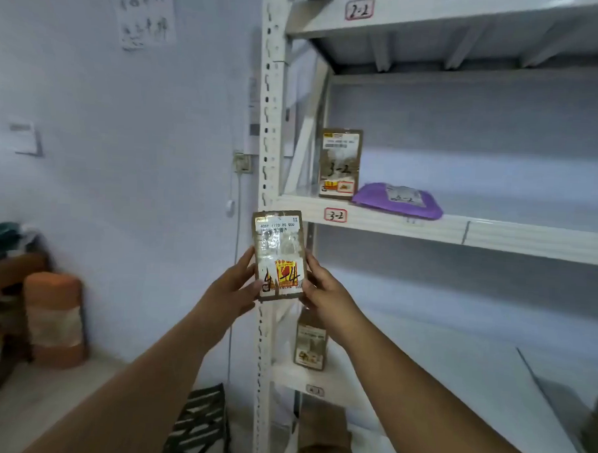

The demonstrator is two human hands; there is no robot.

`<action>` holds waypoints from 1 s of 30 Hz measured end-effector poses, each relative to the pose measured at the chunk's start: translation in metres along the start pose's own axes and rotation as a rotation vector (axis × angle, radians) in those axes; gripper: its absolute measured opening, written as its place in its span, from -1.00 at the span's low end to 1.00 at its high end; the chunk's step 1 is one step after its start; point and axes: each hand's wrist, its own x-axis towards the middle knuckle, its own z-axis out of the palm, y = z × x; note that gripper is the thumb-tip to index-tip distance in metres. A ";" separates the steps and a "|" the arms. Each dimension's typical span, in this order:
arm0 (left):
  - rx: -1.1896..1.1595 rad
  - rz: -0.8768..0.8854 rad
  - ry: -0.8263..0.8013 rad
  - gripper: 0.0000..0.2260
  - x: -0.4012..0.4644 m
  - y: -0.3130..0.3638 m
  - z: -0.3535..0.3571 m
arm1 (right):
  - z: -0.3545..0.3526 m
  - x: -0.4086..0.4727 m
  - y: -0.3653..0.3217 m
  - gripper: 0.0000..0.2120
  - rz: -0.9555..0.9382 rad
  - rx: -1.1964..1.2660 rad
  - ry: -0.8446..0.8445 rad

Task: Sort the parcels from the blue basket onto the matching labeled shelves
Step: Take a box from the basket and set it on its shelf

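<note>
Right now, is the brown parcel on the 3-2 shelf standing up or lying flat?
Standing upright: the brown parcel rises tall beside the flat purple parcel.

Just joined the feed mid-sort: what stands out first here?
Both hands, left and right, hold a brown parcel upright at centre, in front of the white shelving's post. Behind it, on the shelf tagged 3-2, a brown box stands beside a flat purple mailer.

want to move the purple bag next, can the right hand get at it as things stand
Probably not yet: the right hand helps hold the brown parcel. The purple bag itself lies unobstructed at the shelf's front edge.
</note>
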 end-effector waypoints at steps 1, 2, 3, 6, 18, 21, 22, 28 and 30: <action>-0.015 0.004 -0.046 -0.50 -0.001 0.003 0.021 | -0.018 -0.018 0.000 -0.49 0.013 -0.009 0.038; -0.018 0.017 -0.074 -0.50 -0.001 0.004 0.028 | -0.023 -0.025 0.000 -0.49 0.015 0.004 0.054; -0.042 0.027 -0.144 -0.50 -0.002 0.009 0.053 | -0.045 -0.046 -0.003 -0.49 0.014 0.002 0.111; -0.085 0.030 -0.190 -0.46 -0.002 0.012 0.092 | -0.078 -0.080 -0.014 -0.50 0.007 -0.011 0.160; -0.163 0.011 -0.421 -0.48 -0.027 0.043 0.286 | -0.221 -0.233 -0.030 -0.49 0.031 -0.098 0.454; -0.202 -0.018 -0.454 -0.47 -0.047 0.050 0.355 | -0.270 -0.284 -0.030 -0.50 0.067 -0.133 0.526; -0.209 -0.027 -0.464 -0.46 -0.054 0.051 0.374 | -0.283 -0.299 -0.031 -0.51 0.077 -0.145 0.546; -0.247 -0.061 -0.545 -0.46 -0.099 0.068 0.501 | -0.373 -0.399 -0.034 -0.50 0.094 -0.169 0.613; -0.252 -0.062 -0.572 -0.46 -0.110 0.073 0.540 | -0.399 -0.429 -0.035 -0.49 0.099 -0.177 0.636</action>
